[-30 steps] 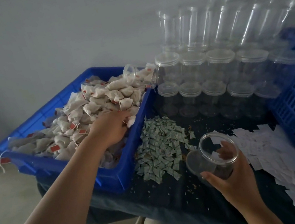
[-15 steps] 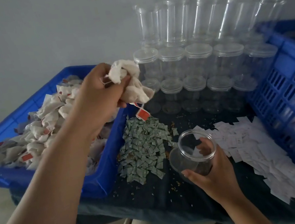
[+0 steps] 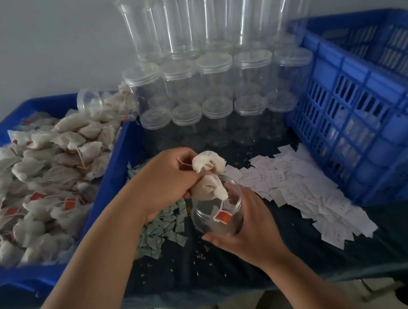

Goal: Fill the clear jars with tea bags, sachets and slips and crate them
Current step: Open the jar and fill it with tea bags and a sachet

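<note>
**Several tea bags bunched right over one open jar**

Several white tea bags (image 3: pixel 208 178) bunched up in the left hand (image 3: pixel 167 185), fingers curled tight round them, lowest bag poking into the mouth of the clear jar (image 3: pixel 209 224). One red tag (image 3: pixel 223 217) dangling on its string inside, visible through the wall. Jar tilted toward the camera, lid off, gripped from the side and underneath by the right hand (image 3: pixel 247 223), thumb on the near side and fingers wrapped round the far side. Sitting low over the dark cloth (image 3: pixel 217 269) near the front edge of the table; can't tell if actually touching it.

Right under the left wrist: a pile of greenish sachets (image 3: pixel 157 233). Just right of the jar: a big spread of white slips (image 3: pixel 298 184), trailing off toward the front right. Little crumbs dotted over the cloth too.

Further left, a blue tray (image 3: pixel 110 187) with a heap of bags (image 3: pixel 33 184), red tags and strings everywhere. At its back corner, a tipped jar (image 3: pixel 103 101) lying on its side, bags showing through it. Behind all that, rows of lidded jars (image 3: pixel 215 103), then tall stacks of lidless ones (image 3: pixel 214 16) against the wall. Off to the right, a blue slatted crate (image 3: pixel 367 112).
</note>
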Tool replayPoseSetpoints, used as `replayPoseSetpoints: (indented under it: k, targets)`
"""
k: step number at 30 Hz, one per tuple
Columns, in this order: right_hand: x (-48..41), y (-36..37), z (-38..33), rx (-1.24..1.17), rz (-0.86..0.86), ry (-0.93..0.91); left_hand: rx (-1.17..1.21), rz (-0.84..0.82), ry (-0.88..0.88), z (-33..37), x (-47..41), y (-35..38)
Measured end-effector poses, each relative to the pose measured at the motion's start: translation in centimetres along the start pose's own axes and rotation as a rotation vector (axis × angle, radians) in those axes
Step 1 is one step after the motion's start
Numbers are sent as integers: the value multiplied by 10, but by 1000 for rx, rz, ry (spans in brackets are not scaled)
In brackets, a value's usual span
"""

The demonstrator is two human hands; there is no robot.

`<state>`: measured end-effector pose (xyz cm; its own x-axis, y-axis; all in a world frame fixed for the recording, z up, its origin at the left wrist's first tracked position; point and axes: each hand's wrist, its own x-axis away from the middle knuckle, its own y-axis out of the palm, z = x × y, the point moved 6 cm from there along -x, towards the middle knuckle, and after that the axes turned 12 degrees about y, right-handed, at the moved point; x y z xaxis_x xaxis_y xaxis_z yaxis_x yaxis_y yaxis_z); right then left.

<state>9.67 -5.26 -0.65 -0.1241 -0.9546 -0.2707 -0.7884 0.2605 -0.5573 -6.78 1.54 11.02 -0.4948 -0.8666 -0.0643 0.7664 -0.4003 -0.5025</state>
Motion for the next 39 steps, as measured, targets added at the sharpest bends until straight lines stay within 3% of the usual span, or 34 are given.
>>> replayPoseSetpoints:
  k: [4, 8, 11, 16, 24, 26, 28, 30, 31, 33, 35, 39]
  targets:
    - [0, 0, 2, 5, 8, 7, -81, 156, 140, 21, 4, -25]
    - [-1, -1, 1, -13, 24, 14, -434, 77, 180, 28, 9, -13]
    - [-1, -2, 1, -39, 26, 18, -572, -8, 154, 22, 10, 8]
    - [1, -3, -1, -44, 29, 20, -680, 75, 173, 29, 10, 1]
    - [1, -6, 4, -9, 31, 16, -678, -337, 159, 31, 8, 33]
    - [1, -4, 3, 4, 35, 14, -572, -252, 163, 28, 13, 14]
    - [1, -2, 1, 2, 30, 21, -589, 38, 174, 24, 18, -37]
    - [0, 0, 1, -7, 9, 39, -740, 298, 88, 5, 27, -96]
    - [0, 0, 0, -6, 0, 43, -842, 314, -32, -13, 31, -119]
    - [2, 0, 0, 2, -6, 42, -1015, 88, -334, -58, 35, -142]
    - [4, 1, 0, 13, 0, 38, -1033, -153, -467, -94, 40, -140]
    - [4, 1, -5, 38, 4, 15, -997, -10, -390, -112, 43, -148]
